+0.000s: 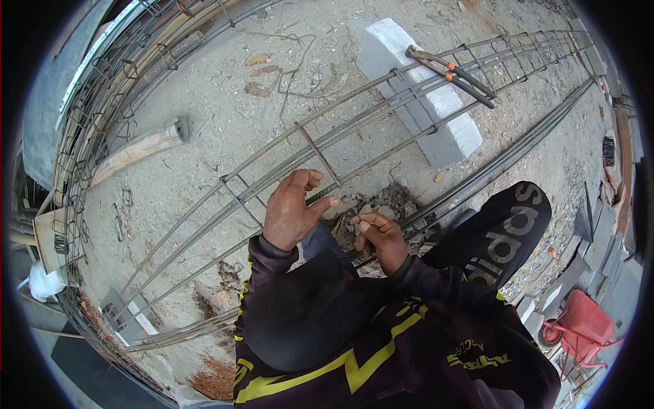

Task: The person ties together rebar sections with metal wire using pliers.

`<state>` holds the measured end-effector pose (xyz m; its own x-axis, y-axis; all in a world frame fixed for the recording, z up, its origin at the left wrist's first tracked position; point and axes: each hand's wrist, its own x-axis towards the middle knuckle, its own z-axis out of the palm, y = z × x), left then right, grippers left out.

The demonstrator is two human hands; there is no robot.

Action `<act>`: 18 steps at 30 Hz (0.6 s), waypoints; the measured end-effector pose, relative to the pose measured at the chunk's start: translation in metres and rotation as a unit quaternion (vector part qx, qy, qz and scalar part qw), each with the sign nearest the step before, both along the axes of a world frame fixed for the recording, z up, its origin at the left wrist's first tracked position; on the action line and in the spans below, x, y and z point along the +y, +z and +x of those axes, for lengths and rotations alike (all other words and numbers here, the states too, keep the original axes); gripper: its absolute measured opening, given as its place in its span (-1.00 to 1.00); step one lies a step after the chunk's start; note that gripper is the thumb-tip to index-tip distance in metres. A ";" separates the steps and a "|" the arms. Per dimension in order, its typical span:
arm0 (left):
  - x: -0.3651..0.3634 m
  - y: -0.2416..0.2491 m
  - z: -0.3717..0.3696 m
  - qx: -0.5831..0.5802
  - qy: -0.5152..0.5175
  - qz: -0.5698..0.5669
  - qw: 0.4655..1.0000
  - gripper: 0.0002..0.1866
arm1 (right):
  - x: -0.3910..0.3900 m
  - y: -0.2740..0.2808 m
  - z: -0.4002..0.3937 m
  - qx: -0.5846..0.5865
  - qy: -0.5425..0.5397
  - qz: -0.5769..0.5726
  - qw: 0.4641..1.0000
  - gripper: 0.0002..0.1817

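Observation:
A long rebar cage (pixel 313 141) of thin steel bars with square stirrups runs diagonally in front of me. My left hand (pixel 289 210) is over its near bars, thumb and curled fingers apart, with nothing visible between them. To its right, my right hand (pixel 383 238) is closed, fingertips pinched together; whatever they may hold is too small to make out. A loose-looking stirrup (pixel 317 154) stands across the bars just beyond my left hand. Pincers (pixel 455 73) with black and orange handles lie on the cage, above a pale block (pixel 436 102) that supports it.
A bundle of straight rebar (pixel 504 158) lies on the near side, by my right knee. Rubble (pixel 381 204) is heaped beneath my hands. More rebar cages (pixel 102 102) and a pipe (pixel 139 153) are at left. A red wheelbarrow (pixel 586 320) stands at lower right.

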<state>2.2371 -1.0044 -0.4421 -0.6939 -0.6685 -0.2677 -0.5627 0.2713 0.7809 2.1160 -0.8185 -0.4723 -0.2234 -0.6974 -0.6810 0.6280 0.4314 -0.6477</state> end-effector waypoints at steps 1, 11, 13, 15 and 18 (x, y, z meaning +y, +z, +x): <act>0.002 -0.009 0.002 0.001 0.000 0.003 1.000 -0.39 | 0.001 -0.005 0.000 -0.016 0.006 0.020 1.000 -0.75; 0.007 -0.014 -0.006 -0.067 0.008 0.034 0.997 -0.38 | -0.031 -0.024 0.000 -0.111 -0.031 0.012 0.993 -0.77; 0.007 -0.018 -0.008 -0.061 0.014 0.030 0.998 -0.40 | -0.035 -0.022 0.001 -0.105 -0.031 -0.003 0.994 -0.76; 0.009 -0.024 -0.010 -0.040 0.027 0.017 0.999 -0.43 | -0.037 -0.024 0.001 -0.097 -0.033 -0.018 0.995 -0.75; 0.010 -0.019 -0.015 -0.049 0.054 0.033 0.997 -0.47 | -0.039 -0.029 0.001 -0.094 -0.037 -0.036 0.994 -0.74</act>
<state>2.2218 -0.9945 -0.4615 -0.5873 -0.7167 -0.3760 -0.6597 0.1547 0.7355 2.1174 -0.8571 -0.5012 -0.1492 -0.7328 -0.6639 0.7689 0.3362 -0.5438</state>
